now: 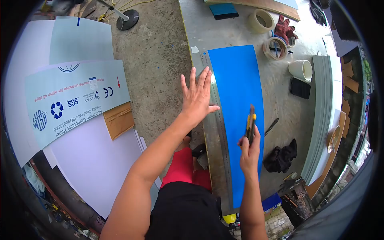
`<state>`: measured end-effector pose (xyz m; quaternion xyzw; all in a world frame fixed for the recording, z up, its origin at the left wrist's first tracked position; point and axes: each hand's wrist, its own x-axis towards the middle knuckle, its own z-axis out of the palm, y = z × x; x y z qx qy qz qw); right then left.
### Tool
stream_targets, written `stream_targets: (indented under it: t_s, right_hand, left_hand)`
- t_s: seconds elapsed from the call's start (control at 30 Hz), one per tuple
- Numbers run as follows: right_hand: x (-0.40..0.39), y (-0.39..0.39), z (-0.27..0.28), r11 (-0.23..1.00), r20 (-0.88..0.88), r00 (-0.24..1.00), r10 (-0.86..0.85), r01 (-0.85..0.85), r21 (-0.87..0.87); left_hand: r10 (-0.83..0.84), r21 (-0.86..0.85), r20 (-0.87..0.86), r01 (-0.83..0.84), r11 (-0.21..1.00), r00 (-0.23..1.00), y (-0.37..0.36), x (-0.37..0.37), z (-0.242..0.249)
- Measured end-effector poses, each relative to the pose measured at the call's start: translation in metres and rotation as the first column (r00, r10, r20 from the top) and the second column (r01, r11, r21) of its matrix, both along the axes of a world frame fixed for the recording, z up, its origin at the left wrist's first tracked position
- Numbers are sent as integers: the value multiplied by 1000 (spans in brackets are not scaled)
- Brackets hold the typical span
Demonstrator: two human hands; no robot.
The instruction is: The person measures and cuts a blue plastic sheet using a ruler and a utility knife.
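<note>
A long blue sheet [236,88] lies on the grey table, with a metal ruler [222,138] along its left edge. My left hand [197,98] is spread flat near the upper part of the ruler, its thumb reaching across it. In my right hand [250,150] is a utility knife [251,124] with yellow on its body, held above the blue sheet with the blade end pointing away from me. Whether the blade is out is hard to make out. A slim dark tool [271,126] lies just right of the sheet.
Tape rolls [261,21], red gloves [284,30], a white cup [301,70] and a phone [300,88] sit at the table's upper right. A black cloth [281,156] lies nearer me. Stacked panels [320,120] line the right side; printed composite panels [76,96] lie at left.
</note>
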<state>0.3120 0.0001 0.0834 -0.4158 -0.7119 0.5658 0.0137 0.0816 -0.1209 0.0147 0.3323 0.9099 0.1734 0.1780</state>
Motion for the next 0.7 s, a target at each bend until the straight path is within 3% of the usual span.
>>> stream_targets:
  t_s: [0.1,0.23,0.37,0.43,0.57,0.63,0.67,0.7]
  right_hand:
    - [-73,-5,11,977,80,983,165,-174,125]
    - [-122,1,-18,896,75,944,321,-328,300]
    - [-148,4,-26,940,30,963,267,-268,210]
    - [-150,5,-27,989,-16,989,145,-146,-35]
    - [-146,5,-30,985,-95,994,46,-61,-163]
    - [-146,6,-26,985,89,982,167,-171,39]
    - [-145,5,-33,984,90,982,168,-172,39]
    - [-146,4,-42,927,13,965,263,-256,273]
  left_hand:
    - [-2,-37,-3,2,999,1000,1,1,4]
    - [2,-62,13,-1,998,1000,4,1,7]
    - [6,-74,30,-4,997,1000,6,0,7]
    - [6,-81,33,-3,997,999,6,0,8]
    - [-2,-107,41,7,994,999,7,-1,11]
    - [2,-114,49,4,993,999,7,-2,12]
    - [0,-119,56,7,993,998,8,-2,12]
    - [0,-117,57,7,993,998,8,-2,12]
